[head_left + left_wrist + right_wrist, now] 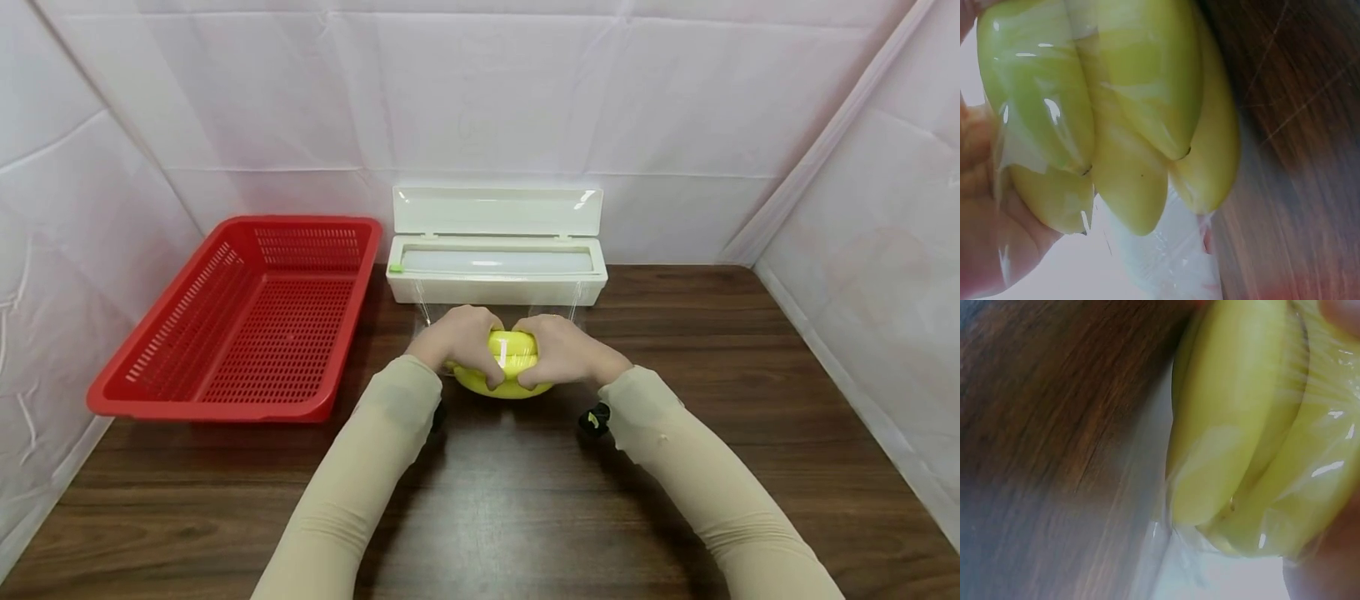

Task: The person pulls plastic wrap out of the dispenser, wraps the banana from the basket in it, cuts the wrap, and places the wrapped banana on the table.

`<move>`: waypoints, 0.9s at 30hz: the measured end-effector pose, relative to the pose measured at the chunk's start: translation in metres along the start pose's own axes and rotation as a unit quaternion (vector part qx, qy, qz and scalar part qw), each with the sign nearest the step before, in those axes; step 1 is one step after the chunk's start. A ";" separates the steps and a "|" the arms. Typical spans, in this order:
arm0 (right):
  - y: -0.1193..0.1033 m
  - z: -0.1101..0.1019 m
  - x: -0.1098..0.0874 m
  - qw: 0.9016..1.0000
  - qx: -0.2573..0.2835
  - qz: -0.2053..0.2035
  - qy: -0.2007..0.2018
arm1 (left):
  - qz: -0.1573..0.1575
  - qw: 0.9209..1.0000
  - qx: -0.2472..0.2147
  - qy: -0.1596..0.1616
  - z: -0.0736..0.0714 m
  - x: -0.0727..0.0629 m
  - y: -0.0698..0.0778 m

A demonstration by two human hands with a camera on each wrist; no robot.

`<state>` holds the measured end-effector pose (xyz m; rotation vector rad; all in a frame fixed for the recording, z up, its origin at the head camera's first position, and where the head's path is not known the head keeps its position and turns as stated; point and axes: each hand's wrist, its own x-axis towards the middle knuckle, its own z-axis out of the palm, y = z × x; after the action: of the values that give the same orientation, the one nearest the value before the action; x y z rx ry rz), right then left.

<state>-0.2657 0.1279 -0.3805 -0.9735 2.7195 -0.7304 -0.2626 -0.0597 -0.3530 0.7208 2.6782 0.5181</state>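
Note:
Both hands grip a bunch of yellow bananas from its two sides, in front of a white cling film dispenser. My left hand curls over the left end, thumb towards the middle. From the other side my right hand mirrors it, fingertips close to the left hand's. Clear cling film lies tight and shiny over the bananas in the right wrist view. Several greenish-yellow tips show through the film in the left wrist view. Strands of film run back towards the dispenser.
The dispenser's lid stands raised against the white curtain, with a film roll inside and a small green piece at its left end. A red slotted basket stands left on the dark wooden table. White sheets enclose the table's back and sides.

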 end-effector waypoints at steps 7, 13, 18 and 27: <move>0.002 -0.006 0.001 0.998 0.048 0.015 -0.042 | -0.003 0.999 -0.026 -0.034 -0.006 0.004 -0.001; 0.005 -0.009 0.003 0.996 0.056 0.015 -0.069 | -0.009 0.996 -0.055 -0.065 -0.008 0.006 -0.001; 0.005 -0.011 0.006 0.995 0.062 0.019 -0.082 | -0.014 0.995 -0.061 -0.076 -0.009 0.006 -0.001; 0.009 -0.009 0.011 0.991 0.077 0.021 -0.107 | -0.015 0.996 -0.042 -0.075 -0.008 0.001 0.002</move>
<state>-0.2819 0.1304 -0.3765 -0.9001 2.4536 -0.7664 -0.2655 -0.0599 -0.3457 0.6672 2.5084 0.5440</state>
